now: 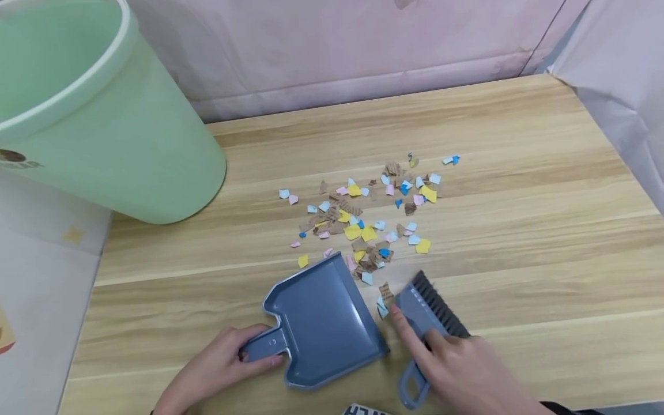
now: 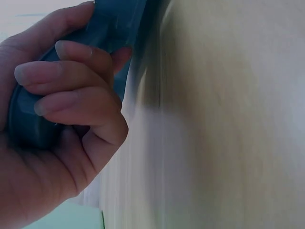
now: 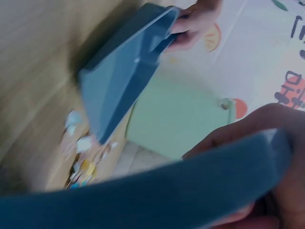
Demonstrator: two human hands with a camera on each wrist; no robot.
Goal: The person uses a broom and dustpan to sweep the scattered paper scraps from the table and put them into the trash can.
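Grey dustpan [image 1: 321, 320] in left hand [image 1: 215, 369]; brush [image 1: 427, 314] in right hand [image 1: 467, 372].

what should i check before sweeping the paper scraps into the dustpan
1. Left hand grips the dustpan by its handle: ok.
2. Right hand holds the brush, forefinger along its back: ok.
3. Dustpan's open edge faces the paper scraps: ok.
4. Pan edge flat on the table: cannot tell.
5. Scraps gathered in one pile: not ok, scattered.
6. Green bin within reach, at the far left: ok.
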